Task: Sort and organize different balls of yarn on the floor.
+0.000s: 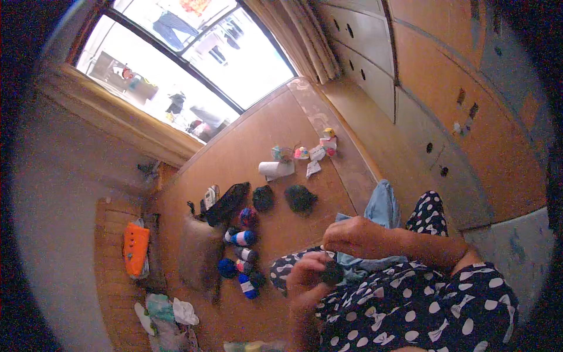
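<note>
My left hand (309, 275) is closed around a small dark bundle (332, 273), perhaps yarn or crochet work, above my lap. Just beyond it my right hand (349, 236) is curled with its fingertips pinched together; whether it grips anything is too blurred to tell. Light blue cloth (382, 207) lies over my lap, partly behind the right hand and forearm. Two dark yarn balls (300, 198) sit on the wooden surface in front of me. Left of them several yarn skeins, among them a blue and white one (244, 238), are grouped beside a black bag (228, 204).
A white paper roll (276, 169) and small colourful items (301, 152) stand farther off, near the window. An orange object (136, 250) is at the far left, with plastic bags (165, 312) below it. Cabinets (440, 110) line the right side.
</note>
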A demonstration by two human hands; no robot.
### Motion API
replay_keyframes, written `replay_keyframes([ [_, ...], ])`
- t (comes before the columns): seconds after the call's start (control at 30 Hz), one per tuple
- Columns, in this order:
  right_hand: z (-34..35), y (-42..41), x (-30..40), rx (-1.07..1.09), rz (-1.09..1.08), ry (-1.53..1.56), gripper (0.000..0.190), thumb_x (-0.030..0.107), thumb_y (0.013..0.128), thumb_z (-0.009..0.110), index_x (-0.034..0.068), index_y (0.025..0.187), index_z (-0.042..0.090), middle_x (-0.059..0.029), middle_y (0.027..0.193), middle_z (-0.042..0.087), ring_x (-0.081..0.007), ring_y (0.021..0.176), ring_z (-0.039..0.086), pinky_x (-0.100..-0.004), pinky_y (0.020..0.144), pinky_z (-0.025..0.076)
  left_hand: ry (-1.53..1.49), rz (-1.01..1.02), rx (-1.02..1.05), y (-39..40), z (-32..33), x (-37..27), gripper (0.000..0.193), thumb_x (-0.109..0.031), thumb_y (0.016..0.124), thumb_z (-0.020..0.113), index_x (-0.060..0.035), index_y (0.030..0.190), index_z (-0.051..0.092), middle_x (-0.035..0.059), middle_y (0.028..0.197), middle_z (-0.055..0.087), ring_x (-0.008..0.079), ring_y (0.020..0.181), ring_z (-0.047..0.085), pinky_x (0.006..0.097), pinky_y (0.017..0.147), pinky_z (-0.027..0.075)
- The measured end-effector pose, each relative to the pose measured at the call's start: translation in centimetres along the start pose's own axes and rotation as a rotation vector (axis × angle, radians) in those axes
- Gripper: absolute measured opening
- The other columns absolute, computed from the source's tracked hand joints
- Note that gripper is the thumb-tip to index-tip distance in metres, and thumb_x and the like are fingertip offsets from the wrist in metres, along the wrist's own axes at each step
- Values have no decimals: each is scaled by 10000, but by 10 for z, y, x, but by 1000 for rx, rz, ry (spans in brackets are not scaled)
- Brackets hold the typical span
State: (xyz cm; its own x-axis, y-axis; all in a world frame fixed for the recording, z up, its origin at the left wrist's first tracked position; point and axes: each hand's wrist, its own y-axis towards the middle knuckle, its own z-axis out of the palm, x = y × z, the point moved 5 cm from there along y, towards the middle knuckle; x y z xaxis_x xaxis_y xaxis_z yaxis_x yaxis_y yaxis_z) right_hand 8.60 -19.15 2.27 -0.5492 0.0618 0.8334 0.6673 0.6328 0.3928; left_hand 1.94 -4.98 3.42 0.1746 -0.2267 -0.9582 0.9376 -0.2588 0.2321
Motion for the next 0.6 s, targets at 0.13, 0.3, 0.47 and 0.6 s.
replay_keyframes([
  [0.13,29,-9,5,59,-159,-95,82,120,846,544,72,908,519,-114,735,569,-332,678,604,-406,584,491,-75,72,-357,7,-24,3,291,8,745,653,-49,1003,531,141,1099,526,216,990,547,343,894,445],
  [0.3,29,-10,31,225,-249,-108,133,133,788,575,108,914,536,-101,729,562,-305,657,604,-405,559,483,304,26,-262,11,-38,20,311,26,739,629,-31,1029,532,131,1125,524,230,1019,544,343,896,447],
  [0.47,-7,7,28,27,-218,-130,116,134,839,566,86,944,565,-126,761,571,-318,750,611,-408,650,486,395,-124,-11,-1,-5,17,334,31,718,652,-22,1023,529,141,1198,501,233,1031,551,325,898,455],
  [0.6,5,0,-21,11,24,-122,127,131,848,576,77,961,555,-128,816,581,-341,788,610,-408,671,489,55,-30,-114,2,-3,4,314,40,709,660,-32,982,523,149,1189,503,227,1012,561,325,889,465],
])
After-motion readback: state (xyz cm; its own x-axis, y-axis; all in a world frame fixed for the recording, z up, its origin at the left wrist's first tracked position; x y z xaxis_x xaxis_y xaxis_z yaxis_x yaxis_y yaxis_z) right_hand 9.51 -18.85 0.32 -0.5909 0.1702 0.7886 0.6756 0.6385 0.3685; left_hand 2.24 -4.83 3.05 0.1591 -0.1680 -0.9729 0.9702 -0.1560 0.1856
